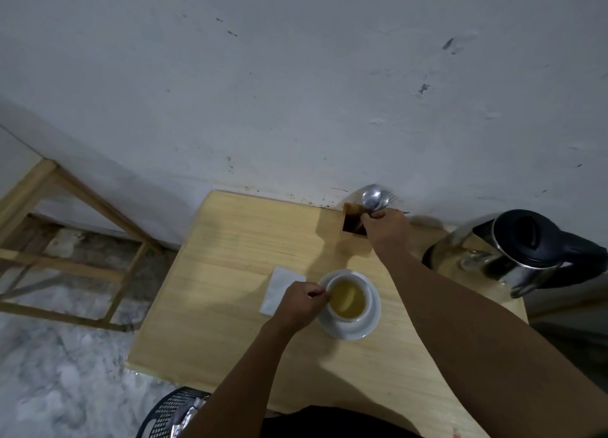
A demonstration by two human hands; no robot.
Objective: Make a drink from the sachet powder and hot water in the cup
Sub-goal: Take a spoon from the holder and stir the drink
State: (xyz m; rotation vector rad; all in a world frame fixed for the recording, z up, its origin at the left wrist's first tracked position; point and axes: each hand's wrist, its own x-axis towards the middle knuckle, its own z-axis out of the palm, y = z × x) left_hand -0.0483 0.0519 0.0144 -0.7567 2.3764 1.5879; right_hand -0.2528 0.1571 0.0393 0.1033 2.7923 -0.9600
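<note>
fingers (373, 214) pinch shiny metal spoon (371, 197) | left hand (301, 301) grips round white cup (348, 298)

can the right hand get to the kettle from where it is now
Probably yes: the right hand is at the cutlery holder, and the kettle stands just to its right with nothing between them.

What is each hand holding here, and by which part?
Left hand pinches the cup by its handle. Right hand grips the spoon by its stem, just below the bowl.

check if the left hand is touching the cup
Touching: the head view shows the left hand closed at the cup rim's left side, fingers meeting it with no gap, the cup sitting on its saucer.
</note>
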